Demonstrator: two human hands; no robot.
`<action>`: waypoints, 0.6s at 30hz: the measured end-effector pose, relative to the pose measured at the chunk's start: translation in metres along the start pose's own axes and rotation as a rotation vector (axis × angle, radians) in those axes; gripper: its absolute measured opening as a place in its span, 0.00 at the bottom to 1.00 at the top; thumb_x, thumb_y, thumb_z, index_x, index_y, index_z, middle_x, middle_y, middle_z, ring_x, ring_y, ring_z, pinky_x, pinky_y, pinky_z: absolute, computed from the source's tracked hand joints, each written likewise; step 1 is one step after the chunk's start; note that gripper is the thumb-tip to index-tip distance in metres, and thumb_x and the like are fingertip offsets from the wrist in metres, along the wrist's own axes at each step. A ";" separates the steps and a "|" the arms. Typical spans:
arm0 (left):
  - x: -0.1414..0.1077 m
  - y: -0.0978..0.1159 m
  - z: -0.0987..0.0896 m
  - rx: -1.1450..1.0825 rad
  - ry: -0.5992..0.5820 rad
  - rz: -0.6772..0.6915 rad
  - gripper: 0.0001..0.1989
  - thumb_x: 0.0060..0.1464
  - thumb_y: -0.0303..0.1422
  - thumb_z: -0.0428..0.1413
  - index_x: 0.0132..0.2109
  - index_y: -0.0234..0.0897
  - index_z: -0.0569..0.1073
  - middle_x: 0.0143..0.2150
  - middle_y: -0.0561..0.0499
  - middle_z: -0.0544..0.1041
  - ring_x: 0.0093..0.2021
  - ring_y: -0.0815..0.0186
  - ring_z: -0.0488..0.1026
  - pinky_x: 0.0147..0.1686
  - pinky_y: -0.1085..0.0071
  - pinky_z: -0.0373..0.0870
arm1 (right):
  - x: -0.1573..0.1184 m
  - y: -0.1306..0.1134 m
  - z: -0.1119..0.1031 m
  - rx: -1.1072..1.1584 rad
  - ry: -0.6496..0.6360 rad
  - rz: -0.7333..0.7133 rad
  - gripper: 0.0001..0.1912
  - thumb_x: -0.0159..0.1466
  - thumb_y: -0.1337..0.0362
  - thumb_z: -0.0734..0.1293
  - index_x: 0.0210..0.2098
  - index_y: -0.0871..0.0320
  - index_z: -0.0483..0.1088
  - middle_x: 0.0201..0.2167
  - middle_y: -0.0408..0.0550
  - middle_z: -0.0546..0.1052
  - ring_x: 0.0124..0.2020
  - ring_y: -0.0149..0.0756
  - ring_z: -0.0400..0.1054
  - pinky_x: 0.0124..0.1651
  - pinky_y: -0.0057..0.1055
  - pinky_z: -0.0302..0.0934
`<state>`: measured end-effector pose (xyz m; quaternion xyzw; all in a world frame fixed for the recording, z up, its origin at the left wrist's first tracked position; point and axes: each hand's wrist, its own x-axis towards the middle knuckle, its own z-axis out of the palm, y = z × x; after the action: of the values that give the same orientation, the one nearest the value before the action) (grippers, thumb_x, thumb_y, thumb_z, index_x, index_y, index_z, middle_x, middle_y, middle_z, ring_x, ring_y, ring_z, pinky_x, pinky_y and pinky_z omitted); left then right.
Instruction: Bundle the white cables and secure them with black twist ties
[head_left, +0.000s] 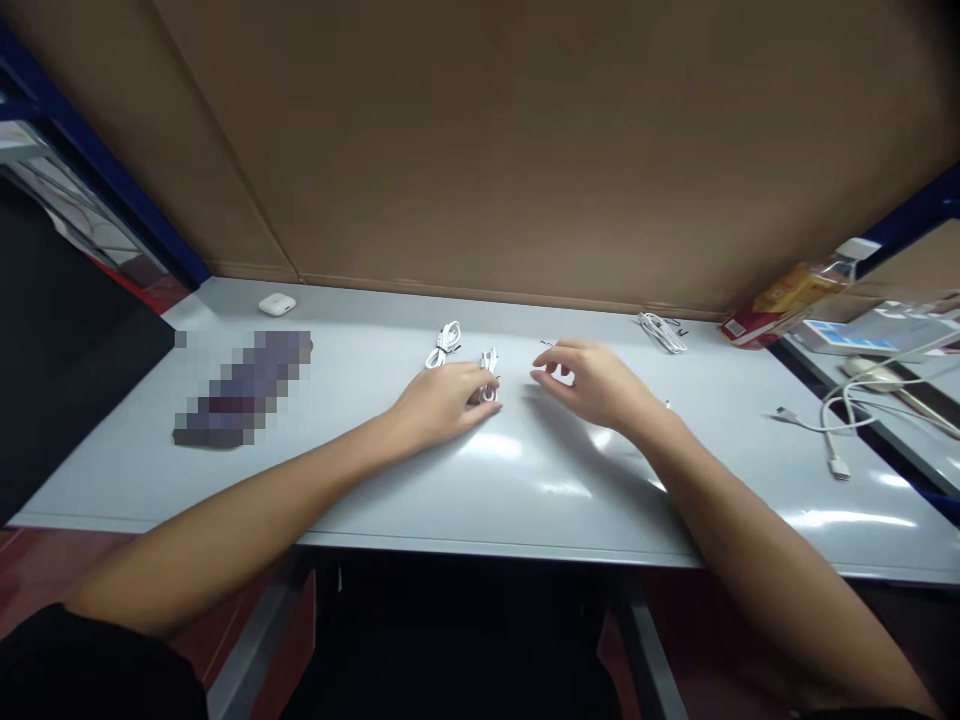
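Observation:
My left hand (448, 400) is closed around the side of a white coiled cable (489, 372), fingers and thumb on it at the middle of the grey table (420, 505). Just behind that hand lies another white cable bundle (444, 343), bound with a dark tie. To the right, my right hand (589, 380) hovers over the table with thumb and forefinger parted and nothing seen between them. A thin dark tie (547, 343) shows beside its forefinger. Part of the held cable is hidden by my fingers.
A white earbud case (277, 304) and a blurred-out dark object (247, 390) lie at left. At right are a third cable bundle (662, 333), a bottle with a yellow and red label (795, 295) and a loose white cable (832, 425). A brown panel (480, 150) stands behind.

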<state>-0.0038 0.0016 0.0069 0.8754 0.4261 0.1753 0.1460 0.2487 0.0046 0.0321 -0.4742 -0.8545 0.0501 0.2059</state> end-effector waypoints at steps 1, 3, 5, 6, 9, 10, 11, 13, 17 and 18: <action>0.002 -0.003 0.002 0.053 0.029 0.005 0.14 0.66 0.42 0.56 0.51 0.41 0.79 0.41 0.48 0.79 0.43 0.57 0.75 0.37 0.66 0.64 | -0.001 0.008 -0.011 -0.010 -0.003 0.065 0.09 0.69 0.61 0.67 0.38 0.58 0.79 0.35 0.52 0.81 0.32 0.40 0.72 0.36 0.36 0.63; 0.004 -0.008 0.003 0.166 0.068 -0.001 0.14 0.68 0.40 0.54 0.51 0.41 0.80 0.42 0.46 0.78 0.45 0.55 0.74 0.36 0.65 0.64 | -0.005 0.028 -0.035 -0.042 -0.023 0.228 0.11 0.68 0.59 0.68 0.35 0.57 0.79 0.33 0.52 0.81 0.30 0.40 0.72 0.32 0.36 0.61; 0.006 -0.011 0.002 0.267 0.091 -0.013 0.13 0.69 0.37 0.52 0.49 0.40 0.80 0.42 0.45 0.77 0.45 0.54 0.73 0.35 0.64 0.64 | -0.011 0.051 -0.056 -0.052 -0.084 0.345 0.10 0.67 0.57 0.70 0.36 0.57 0.80 0.34 0.55 0.82 0.30 0.40 0.73 0.31 0.36 0.60; 0.007 -0.012 0.001 0.310 0.101 -0.018 0.13 0.69 0.36 0.51 0.47 0.39 0.80 0.42 0.44 0.77 0.45 0.54 0.72 0.36 0.64 0.64 | -0.015 0.062 -0.065 -0.050 -0.126 0.387 0.10 0.64 0.58 0.72 0.37 0.58 0.81 0.35 0.58 0.82 0.29 0.40 0.73 0.30 0.37 0.61; 0.009 -0.016 -0.001 0.402 0.133 -0.030 0.14 0.68 0.34 0.50 0.45 0.36 0.81 0.42 0.42 0.75 0.43 0.54 0.71 0.39 0.61 0.66 | -0.027 0.090 -0.084 -0.021 -0.227 0.469 0.14 0.52 0.63 0.81 0.37 0.61 0.83 0.35 0.64 0.83 0.27 0.43 0.76 0.27 0.37 0.64; 0.010 -0.018 -0.001 0.416 0.143 -0.032 0.14 0.68 0.33 0.50 0.45 0.36 0.80 0.42 0.42 0.75 0.43 0.54 0.70 0.40 0.61 0.67 | -0.031 0.097 -0.088 -0.001 -0.268 0.486 0.17 0.49 0.63 0.83 0.37 0.60 0.84 0.36 0.64 0.84 0.28 0.45 0.77 0.27 0.37 0.66; 0.010 -0.019 0.000 0.422 0.154 -0.031 0.13 0.68 0.33 0.50 0.45 0.36 0.80 0.42 0.42 0.75 0.43 0.54 0.70 0.41 0.60 0.67 | -0.034 0.102 -0.090 0.030 -0.309 0.506 0.18 0.47 0.63 0.84 0.38 0.59 0.84 0.39 0.64 0.84 0.29 0.46 0.78 0.27 0.37 0.67; 0.011 -0.020 0.001 0.416 0.184 -0.020 0.13 0.67 0.33 0.51 0.46 0.36 0.80 0.42 0.42 0.75 0.43 0.53 0.70 0.42 0.60 0.67 | -0.038 0.107 -0.091 0.116 -0.394 0.557 0.19 0.48 0.64 0.83 0.39 0.58 0.84 0.42 0.64 0.84 0.30 0.47 0.80 0.27 0.36 0.69; 0.009 -0.016 0.003 0.330 0.266 0.048 0.13 0.65 0.34 0.53 0.50 0.37 0.79 0.44 0.42 0.75 0.44 0.54 0.70 0.46 0.58 0.69 | -0.031 0.103 -0.082 0.238 -0.562 0.564 0.12 0.55 0.64 0.78 0.39 0.59 0.84 0.36 0.61 0.85 0.30 0.48 0.80 0.29 0.38 0.71; 0.009 -0.014 0.004 0.294 0.280 0.079 0.13 0.65 0.34 0.53 0.50 0.37 0.79 0.44 0.43 0.76 0.44 0.55 0.70 0.47 0.58 0.69 | -0.027 0.099 -0.078 0.241 -0.594 0.553 0.10 0.56 0.61 0.78 0.38 0.57 0.84 0.33 0.58 0.84 0.30 0.48 0.80 0.31 0.39 0.72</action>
<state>-0.0066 0.0162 -0.0003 0.8705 0.4284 0.2368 -0.0509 0.3711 0.0277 0.0674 -0.6231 -0.7054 0.3373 -0.0164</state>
